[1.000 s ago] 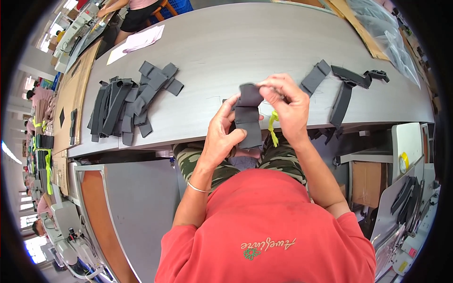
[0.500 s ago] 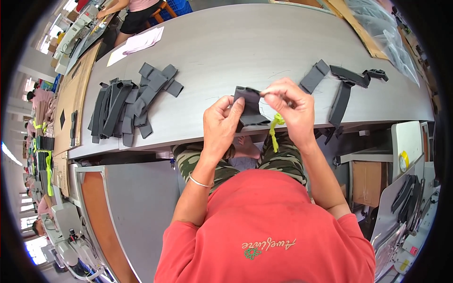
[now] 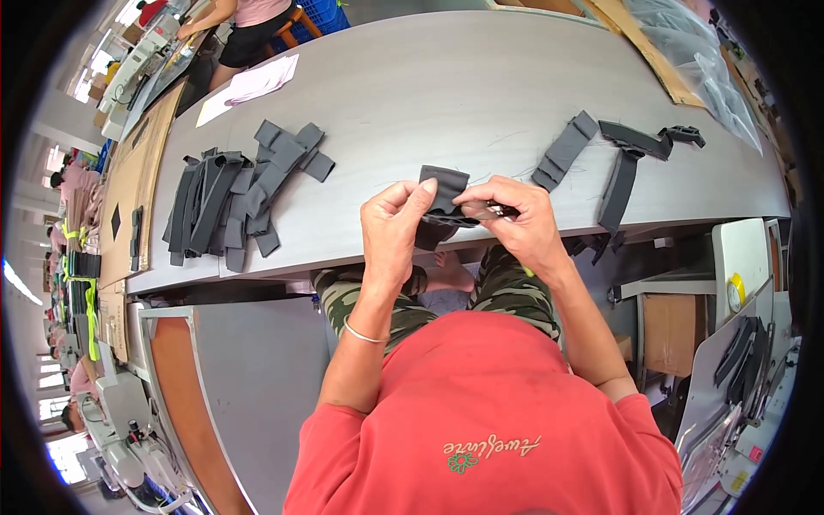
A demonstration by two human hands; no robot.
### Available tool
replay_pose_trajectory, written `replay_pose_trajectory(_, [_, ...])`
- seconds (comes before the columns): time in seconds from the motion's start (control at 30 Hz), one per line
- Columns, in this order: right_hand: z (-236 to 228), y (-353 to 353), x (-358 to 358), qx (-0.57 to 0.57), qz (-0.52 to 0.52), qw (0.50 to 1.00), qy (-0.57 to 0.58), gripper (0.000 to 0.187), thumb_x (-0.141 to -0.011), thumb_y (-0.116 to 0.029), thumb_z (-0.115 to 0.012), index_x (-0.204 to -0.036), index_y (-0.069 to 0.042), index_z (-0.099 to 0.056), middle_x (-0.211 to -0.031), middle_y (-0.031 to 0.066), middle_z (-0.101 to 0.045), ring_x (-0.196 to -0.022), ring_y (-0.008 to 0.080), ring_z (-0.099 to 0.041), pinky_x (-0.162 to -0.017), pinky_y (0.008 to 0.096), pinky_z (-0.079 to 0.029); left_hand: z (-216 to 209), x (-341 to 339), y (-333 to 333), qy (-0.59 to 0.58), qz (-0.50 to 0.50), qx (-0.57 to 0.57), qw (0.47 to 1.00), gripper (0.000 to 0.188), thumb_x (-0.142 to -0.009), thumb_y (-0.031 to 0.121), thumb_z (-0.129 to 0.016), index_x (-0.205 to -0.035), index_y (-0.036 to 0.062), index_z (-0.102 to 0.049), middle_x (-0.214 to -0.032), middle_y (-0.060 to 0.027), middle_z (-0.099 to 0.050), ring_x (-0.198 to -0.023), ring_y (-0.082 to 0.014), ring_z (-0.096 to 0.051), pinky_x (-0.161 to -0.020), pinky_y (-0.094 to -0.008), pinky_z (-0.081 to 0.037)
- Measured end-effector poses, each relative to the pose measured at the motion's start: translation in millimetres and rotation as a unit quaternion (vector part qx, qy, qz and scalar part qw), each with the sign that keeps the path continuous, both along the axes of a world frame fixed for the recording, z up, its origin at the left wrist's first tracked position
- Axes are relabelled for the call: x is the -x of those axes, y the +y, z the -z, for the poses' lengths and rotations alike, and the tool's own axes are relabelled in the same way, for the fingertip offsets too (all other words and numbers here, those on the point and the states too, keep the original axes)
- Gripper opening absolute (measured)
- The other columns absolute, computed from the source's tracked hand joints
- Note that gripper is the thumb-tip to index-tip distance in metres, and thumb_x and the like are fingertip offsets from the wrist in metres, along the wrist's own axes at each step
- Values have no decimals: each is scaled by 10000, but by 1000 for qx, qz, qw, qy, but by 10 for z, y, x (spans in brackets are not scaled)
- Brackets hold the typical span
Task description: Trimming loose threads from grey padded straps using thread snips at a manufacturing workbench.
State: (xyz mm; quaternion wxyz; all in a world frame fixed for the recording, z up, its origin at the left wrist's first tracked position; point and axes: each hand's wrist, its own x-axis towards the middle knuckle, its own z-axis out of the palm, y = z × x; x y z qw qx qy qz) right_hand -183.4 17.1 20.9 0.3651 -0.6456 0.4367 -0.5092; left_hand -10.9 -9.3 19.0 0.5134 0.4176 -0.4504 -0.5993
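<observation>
A folded dark grey fabric strip [image 3: 446, 180] is pinched between the thumb and fingers of my left hand [image 3: 390, 227], above the table's near edge. My right hand [image 3: 524, 225] closes round what look like small dark thread snips [image 3: 499, 209], mostly covered by the fingers. Its fingertips meet the lower right part of the strip. To the left lies a pile of similar grey fabric strips [image 3: 206, 202], some crossed over each other. On the right, a flat grey strip [image 3: 565, 153] lies beside a longer, bent dark strip [image 3: 618, 189].
The grey table [image 3: 386, 86] carries pink and white papers [image 3: 253, 86] at the far left. Cardboard [image 3: 137, 189] lines its left side; clear plastic sheeting [image 3: 699, 60] lies far right. Loose threads are scattered by the right strips. A co-worker [image 3: 249, 26] stands beyond the far left.
My right hand has moved down and left against the strip, and its dark tool now shows. The yellow cord that hung below this hand is almost hidden. The strip is tilted differently.
</observation>
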Motion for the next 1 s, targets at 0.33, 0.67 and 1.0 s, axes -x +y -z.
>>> replay_pose_trajectory(0.33, [-202,-93,38,207,108,938,256,250,-756,-26,-672,-990,-112,-693,-794,24,-632,-711,190,-539,-670,307,-389,91,-92,24,-42,-21,10,999,238,-857,152,-686,-660,28,-637,-561,100,-438,-520,-1,-312,-452,-212,-206])
replay_pose_trajectory(0.67, [-196,-133,12,224,116,910,328,201,-745,-21,-665,-900,-143,-705,-704,-9,-588,-635,187,-475,-616,304,-315,86,-108,74,-43,13,21,999,219,-855,140,-681,-678,12,-662,-585,88,-492,-537,-4,-349,-468,-208,-247])
replay_pose_trajectory(1.0, [-269,-124,-7,241,131,907,318,97,-761,-110,-673,-836,-165,-700,-717,-52,-597,-617,176,-449,-617,314,-304,46,-144,68,-57,17,22,998,209,-857,131,-674,-689,7,-665,-581,65,-535,-530,0,-399,-465,-191,-285])
